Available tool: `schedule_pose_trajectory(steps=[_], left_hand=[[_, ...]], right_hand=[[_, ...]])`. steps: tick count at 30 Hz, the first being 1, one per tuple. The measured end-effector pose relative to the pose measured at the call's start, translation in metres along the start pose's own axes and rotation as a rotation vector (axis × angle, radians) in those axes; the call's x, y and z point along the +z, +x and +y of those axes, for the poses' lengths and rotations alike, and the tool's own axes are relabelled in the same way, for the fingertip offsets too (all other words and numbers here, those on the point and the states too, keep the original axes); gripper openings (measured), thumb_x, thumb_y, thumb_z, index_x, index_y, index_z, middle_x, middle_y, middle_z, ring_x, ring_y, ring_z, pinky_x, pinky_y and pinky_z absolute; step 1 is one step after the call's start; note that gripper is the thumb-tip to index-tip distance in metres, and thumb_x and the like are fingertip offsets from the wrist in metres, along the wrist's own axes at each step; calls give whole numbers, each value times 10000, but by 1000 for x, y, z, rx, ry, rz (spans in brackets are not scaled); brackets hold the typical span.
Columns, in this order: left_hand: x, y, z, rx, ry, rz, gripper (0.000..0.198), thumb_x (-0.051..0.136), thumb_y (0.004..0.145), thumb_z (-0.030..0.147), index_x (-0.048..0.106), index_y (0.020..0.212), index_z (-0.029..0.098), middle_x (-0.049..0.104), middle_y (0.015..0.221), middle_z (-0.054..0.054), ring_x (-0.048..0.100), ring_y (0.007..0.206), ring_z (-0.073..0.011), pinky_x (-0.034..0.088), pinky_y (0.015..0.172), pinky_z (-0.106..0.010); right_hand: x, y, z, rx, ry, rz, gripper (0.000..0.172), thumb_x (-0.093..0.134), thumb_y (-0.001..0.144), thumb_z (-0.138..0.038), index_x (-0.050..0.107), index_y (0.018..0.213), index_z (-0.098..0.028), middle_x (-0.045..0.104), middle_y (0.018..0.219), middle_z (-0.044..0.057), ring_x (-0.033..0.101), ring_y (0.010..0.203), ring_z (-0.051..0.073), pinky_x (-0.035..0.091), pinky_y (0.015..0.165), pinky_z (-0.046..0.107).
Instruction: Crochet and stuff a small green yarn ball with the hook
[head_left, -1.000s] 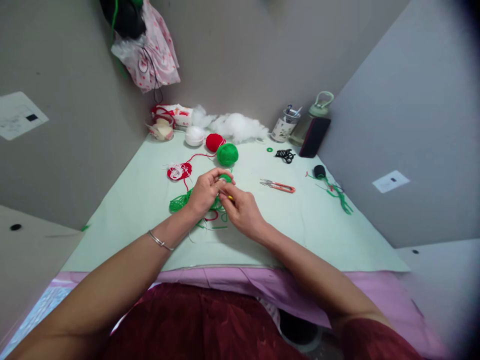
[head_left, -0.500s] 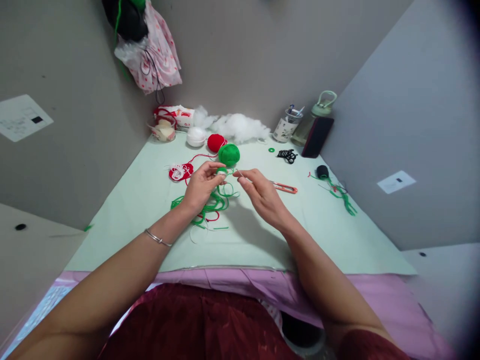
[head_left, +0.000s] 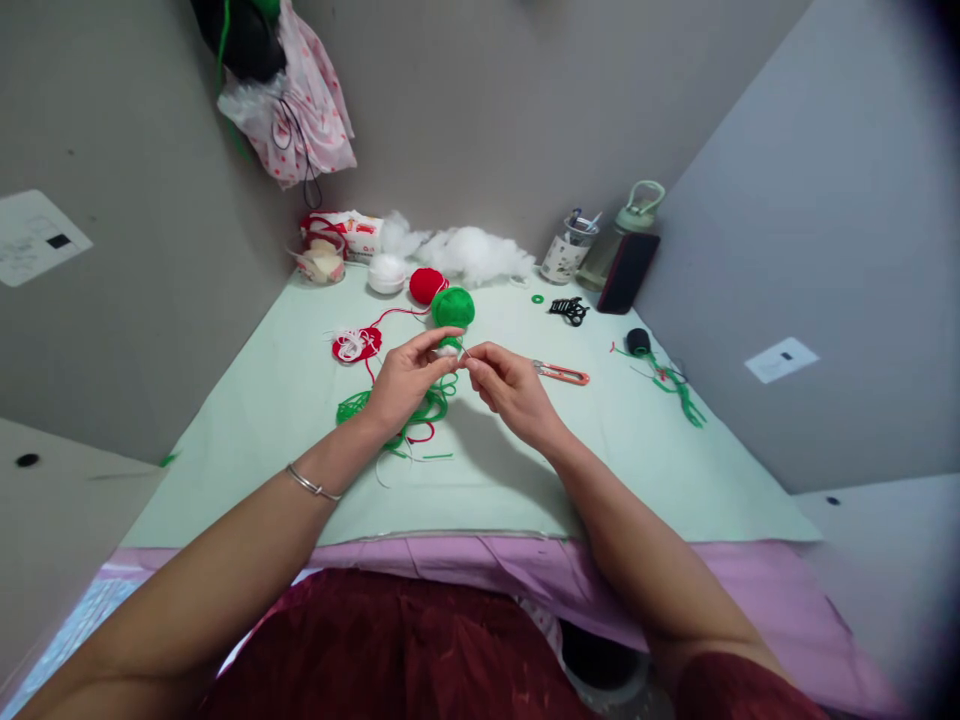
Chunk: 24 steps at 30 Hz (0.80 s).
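My left hand [head_left: 405, 382] pinches a small green and white yarn piece [head_left: 450, 346] between thumb and fingers. From the right, my right hand [head_left: 517, 392] meets it, its thumb and forefinger closed on a thin needle-like tool [head_left: 465, 351]. The tool's tip is at the piece; whether it passes through cannot be made out. Under my left hand, loose green yarn [head_left: 433, 408] lies in loops with a bit of red yarn [head_left: 424, 433]. Just beyond the fingers sits a green yarn ball [head_left: 453, 308].
Behind are a red yarn ball [head_left: 428, 286], a white yarn ball [head_left: 388, 274] and white stuffing [head_left: 476, 255]. A red and white yarn piece [head_left: 357, 345] lies left. Rightward are an orange cutter [head_left: 562, 373], black hair clip [head_left: 570, 311], phone [head_left: 628, 273], bottle [head_left: 637, 215] and dark spool [head_left: 638, 342].
My right hand has moved left, bringing the thin tool to the yarn piece; the hands now nearly touch. The whole view has shifted slightly.
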<state>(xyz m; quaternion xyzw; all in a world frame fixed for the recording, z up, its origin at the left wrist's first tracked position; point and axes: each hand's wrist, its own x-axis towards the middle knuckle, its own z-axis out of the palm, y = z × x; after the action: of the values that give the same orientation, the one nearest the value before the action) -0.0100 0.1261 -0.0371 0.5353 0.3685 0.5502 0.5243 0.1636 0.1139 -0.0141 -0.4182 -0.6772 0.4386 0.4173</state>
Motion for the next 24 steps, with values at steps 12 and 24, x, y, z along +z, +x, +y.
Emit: schedule_pose_trajectory(steps=[12,24], left_hand=[[-1,3,-2,38,-35,-10,270,723,879,306,682,1123,199,685,910,-12,664,803,-136,542,837,-284],[1,2,-3,83,-22,31,181,733,824,251,620,954,193,647,755,28,648,673,-123,536,701,-268]], right_hand=[[-1,-5,-11,124,166,-146,225,553,955,-385,645,1010,-186,560,715,-47,424,487,68,322,445,215],[2,-2,-12,233,390,-196,210,615,904,-341,686,956,-150,429,431,-113,271,371,61,196,384,197]])
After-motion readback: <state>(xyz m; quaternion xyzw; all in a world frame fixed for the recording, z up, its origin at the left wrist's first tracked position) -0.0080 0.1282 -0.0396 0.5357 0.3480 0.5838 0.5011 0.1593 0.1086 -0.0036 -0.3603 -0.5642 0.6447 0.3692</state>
